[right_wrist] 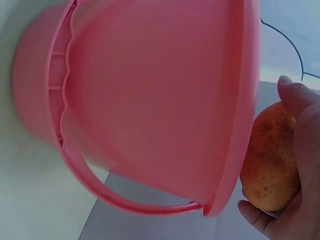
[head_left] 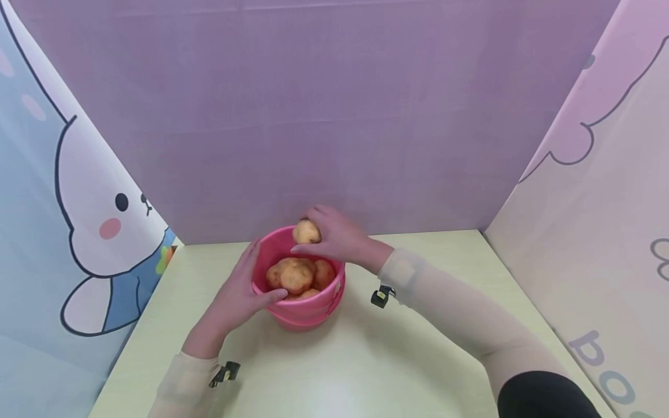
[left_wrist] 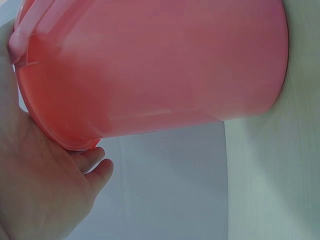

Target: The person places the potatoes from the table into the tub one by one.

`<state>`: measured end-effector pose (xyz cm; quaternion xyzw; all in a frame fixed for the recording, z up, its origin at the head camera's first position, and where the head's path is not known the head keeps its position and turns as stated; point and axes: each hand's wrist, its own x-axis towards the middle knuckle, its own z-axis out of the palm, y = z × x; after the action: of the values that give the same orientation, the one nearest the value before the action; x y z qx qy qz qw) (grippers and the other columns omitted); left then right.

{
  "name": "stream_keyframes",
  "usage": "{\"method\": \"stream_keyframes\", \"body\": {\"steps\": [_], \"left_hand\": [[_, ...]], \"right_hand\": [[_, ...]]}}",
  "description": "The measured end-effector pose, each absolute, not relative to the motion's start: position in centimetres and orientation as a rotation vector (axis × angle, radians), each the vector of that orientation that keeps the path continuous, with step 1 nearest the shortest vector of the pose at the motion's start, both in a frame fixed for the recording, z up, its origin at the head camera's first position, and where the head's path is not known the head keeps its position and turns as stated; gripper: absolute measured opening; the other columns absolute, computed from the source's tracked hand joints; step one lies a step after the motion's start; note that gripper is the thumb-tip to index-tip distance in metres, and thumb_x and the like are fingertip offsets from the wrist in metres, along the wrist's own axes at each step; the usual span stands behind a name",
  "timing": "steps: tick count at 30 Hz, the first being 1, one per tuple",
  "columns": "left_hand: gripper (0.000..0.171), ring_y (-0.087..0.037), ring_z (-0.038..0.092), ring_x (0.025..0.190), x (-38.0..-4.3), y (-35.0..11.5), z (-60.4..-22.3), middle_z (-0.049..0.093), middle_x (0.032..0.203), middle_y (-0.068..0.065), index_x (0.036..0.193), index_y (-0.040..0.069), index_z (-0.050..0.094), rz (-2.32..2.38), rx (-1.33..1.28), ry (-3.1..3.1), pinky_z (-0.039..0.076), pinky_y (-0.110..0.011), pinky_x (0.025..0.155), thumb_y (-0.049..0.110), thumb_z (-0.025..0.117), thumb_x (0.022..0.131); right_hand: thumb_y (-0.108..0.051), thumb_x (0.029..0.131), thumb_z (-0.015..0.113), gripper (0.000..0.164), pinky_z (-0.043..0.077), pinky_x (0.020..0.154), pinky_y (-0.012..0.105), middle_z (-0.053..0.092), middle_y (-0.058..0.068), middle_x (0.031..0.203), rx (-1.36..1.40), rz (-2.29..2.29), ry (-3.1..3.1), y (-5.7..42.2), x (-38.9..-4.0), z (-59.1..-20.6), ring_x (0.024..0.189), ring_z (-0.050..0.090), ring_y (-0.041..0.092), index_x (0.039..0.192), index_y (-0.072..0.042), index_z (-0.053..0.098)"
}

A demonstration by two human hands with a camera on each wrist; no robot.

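Observation:
A pink bucket (head_left: pixel 298 313) stands upright on the table, with several potatoes (head_left: pixel 296 276) inside. At its left side my left hand (head_left: pixel 237 299) holds the rim, the thumb lying over the front edge and the fingers along the outer side. Above the far right part of the opening, my right hand (head_left: pixel 340 235) grips one potato (head_left: pixel 306 231) between thumb and fingers. The right wrist view shows this potato (right_wrist: pixel 270 157) just beyond the rim. A pink handle (right_wrist: pixel 125 200) hangs down against the bucket's side.
The pale tabletop (head_left: pixel 324 377) runs back to a purple cloth wall (head_left: pixel 334 116) close behind the bucket. Printed panels rise on both sides, a rabbit panel (head_left: pixel 110 191) at left and a pale pink panel (head_left: pixel 601 232) at right.

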<state>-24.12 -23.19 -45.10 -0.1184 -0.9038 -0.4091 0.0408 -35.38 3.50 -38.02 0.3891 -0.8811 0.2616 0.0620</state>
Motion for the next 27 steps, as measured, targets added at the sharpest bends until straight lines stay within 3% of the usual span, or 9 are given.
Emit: {"method": "stream_keyframes", "body": {"steps": [27], "left_hand": [[0.131,-0.046,0.027,0.164,-24.1,-23.3,-45.0,0.009,0.185,-0.009,0.18,0.017,0.006,-1.226,-0.363,-2.795,0.047,-0.07,0.115,0.063,0.088,0.089]], "right_hand": [[-0.064,0.092,0.084,0.063,0.057,0.092,0.028,0.061,-0.006,0.126,1.238,0.759,-2.669,0.2,-34.7,-38.5,0.115,0.056,0.012,0.135,-0.021,0.064]]}}
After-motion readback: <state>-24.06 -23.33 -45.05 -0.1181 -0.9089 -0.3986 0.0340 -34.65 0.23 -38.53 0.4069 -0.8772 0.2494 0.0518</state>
